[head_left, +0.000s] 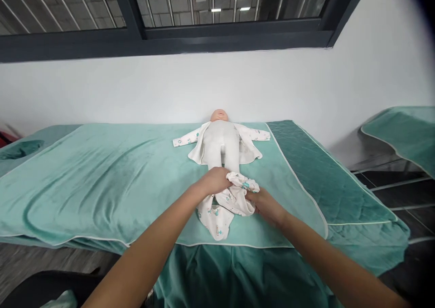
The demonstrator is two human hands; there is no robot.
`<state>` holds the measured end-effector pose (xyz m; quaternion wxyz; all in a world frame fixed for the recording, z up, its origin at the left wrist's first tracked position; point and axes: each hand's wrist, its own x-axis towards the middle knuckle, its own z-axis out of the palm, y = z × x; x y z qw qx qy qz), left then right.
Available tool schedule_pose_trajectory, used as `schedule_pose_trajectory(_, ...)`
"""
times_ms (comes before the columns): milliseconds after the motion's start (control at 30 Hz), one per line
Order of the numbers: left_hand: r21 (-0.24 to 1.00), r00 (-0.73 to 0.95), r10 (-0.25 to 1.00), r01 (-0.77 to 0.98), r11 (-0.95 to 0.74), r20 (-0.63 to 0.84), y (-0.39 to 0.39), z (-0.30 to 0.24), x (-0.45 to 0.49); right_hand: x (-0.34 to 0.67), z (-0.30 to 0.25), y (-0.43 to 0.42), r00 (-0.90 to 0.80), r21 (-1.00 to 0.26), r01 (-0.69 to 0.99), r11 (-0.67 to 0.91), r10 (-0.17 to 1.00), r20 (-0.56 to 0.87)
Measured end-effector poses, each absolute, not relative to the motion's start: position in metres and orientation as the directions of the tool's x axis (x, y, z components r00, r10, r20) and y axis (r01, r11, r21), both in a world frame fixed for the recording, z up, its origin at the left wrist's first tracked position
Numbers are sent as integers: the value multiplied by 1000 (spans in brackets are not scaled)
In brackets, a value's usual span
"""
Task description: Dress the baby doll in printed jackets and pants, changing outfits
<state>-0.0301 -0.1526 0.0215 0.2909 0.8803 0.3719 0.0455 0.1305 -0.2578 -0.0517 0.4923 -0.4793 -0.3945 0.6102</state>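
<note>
A baby doll (pixel 222 140) lies on its back on the bed, head toward the wall. Its arms are in the sleeves of a white patterned baby top (pixel 249 151), which is spread open at both sides. White patterned baby pants (pixel 217 219) are bunched around the doll's lower legs, and its feet are hidden in the cloth. My left hand (pixel 217 180) grips the gathered fabric from the left, beside the doll's shin. From the right, my right hand (pixel 264 204) has its fingers closed on another fold of the same pants.
A light green sheet (pixel 112 176) with wrinkles covers the bed, over a darker green quilted cover (pixel 322 176). White wall and a dark window frame (pixel 231 38) stand behind. Another green-covered surface (pixel 408 131) is at the right, with a metal frame below it.
</note>
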Motion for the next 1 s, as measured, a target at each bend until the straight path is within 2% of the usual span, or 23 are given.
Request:
schedule_pose_trajectory(67,465,711,690,661,-589,-138,-156,19,-26,129,-52,-257,3,-985,-130,-117,993,-119)
schedule_pose_trajectory(133,444,702,695,678,-586,-156,-159,19,-25,126,-49,-255,0,-997,-72,-31,1000,-31)
schedule_pose_trajectory(267,581,724,663,628,-518,-191,-165,25,-29,123,-50,-250,15,-999,-22,43,999,42)
schedule_pose_trajectory(400,784,688,690,548,-292,-224,-170,25,-34,124,-69,-247,167,-995,-5,102,981,100)
schedule_pose_trajectory(500,907,696,672,412,-84,-254,-169,22,-36,126,-81,-243,279,-985,14,170,946,168)
schedule_pose_trajectory(600,947,726,618,303,108,-303,-166,24,-39,129,-85,-236,351,-981,12,193,918,185)
schedule_pose_trajectory(700,949,801,512,235,208,-311,-160,32,-43,133,-81,-225,361,-970,-101,223,916,173)
schedule_pose_trajectory(767,956,835,470,210,206,-285,-155,36,-44,135,-77,-219,331,-950,-213,227,932,148)
schedule_pose_trajectory(800,962,830,489,208,174,-268,-152,37,-44,136,-75,-216,311,-936,-278,217,942,126)
schedule_pose_trajectory(900,965,707,687,260,-32,-168,-141,35,-39,139,-74,-214,285,-887,-433,157,958,30)
schedule_pose_trajectory(1000,882,523,852,392,-261,20,-127,29,-30,139,-79,-212,356,-890,-432,146,934,-20)
